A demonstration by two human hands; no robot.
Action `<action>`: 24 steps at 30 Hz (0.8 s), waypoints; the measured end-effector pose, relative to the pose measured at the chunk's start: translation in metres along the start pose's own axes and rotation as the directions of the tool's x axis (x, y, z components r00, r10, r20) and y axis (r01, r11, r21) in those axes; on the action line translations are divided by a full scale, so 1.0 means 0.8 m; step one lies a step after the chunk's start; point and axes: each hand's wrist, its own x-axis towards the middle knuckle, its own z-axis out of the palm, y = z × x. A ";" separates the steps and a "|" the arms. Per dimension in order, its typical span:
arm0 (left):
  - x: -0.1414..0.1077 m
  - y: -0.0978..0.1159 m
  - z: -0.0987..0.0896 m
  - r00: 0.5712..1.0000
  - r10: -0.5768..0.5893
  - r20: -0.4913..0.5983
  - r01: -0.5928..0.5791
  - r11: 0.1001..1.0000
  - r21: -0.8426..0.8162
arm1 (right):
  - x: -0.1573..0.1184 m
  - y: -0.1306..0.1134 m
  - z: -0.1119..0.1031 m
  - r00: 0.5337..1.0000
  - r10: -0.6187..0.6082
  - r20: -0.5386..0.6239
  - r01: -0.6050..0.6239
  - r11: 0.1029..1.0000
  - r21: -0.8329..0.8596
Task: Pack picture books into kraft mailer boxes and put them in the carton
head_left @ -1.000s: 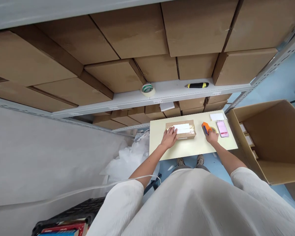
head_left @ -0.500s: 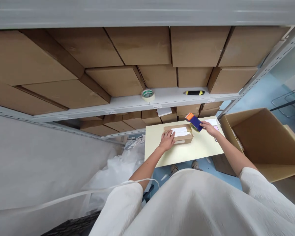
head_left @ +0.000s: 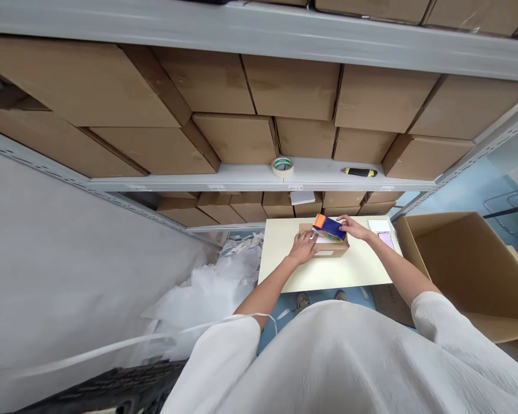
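A small cardboard box (head_left: pixel 335 251) lies on the pale yellow tabletop (head_left: pixel 285 280), with a white paper on its upper face. My left hand (head_left: pixel 302 249) rests on the left part of that face, fingers stretched out over the paper's edge. Gripped in my right hand (head_left: pixel 354 227) is a blue and orange tape dispenser (head_left: pixel 334 226), tilted over the right part of the box. Its orange end points left, close to my left fingertips. Whether the tape touches the box, I cannot tell.
A phone (head_left: pixel 386 240) lies on the tabletop's right side. To the right stands a large open carton (head_left: pixel 470 253). The shelf (head_left: pixel 315 172) ahead carries boxes, a tape roll (head_left: pixel 282 167) and a utility knife (head_left: pixel 360 172). White plastic wrapping (head_left: pixel 207 293) is heaped at left.
My right hand has brought the tape dispenser left, from beside the box to over its top. My left hand stays on the box. The view has shifted.
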 end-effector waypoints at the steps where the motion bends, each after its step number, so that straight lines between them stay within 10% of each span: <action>1: 0.000 -0.001 0.000 1.000 0.001 -0.001 -0.001 1.000 0.000 | -0.002 -0.001 0.000 1.000 -0.021 -0.018 0.020 0.999 -0.035; 17: 0.009 -0.005 -0.028 0.992 -0.123 -0.029 0.111 0.955 -0.275 | -0.045 -0.029 -0.001 0.995 -0.099 -0.015 0.070 0.791 -0.608; 21: 0.024 0.003 -0.049 0.910 -0.404 -0.094 0.251 0.716 -0.651 | -0.050 -0.024 -0.007 0.993 -0.116 -0.026 0.079 0.804 -0.589; 24: 0.036 0.018 -0.064 0.862 -0.503 0.063 0.305 0.415 -0.857 | -0.050 -0.018 -0.008 0.991 -0.134 -0.026 0.096 0.821 -0.562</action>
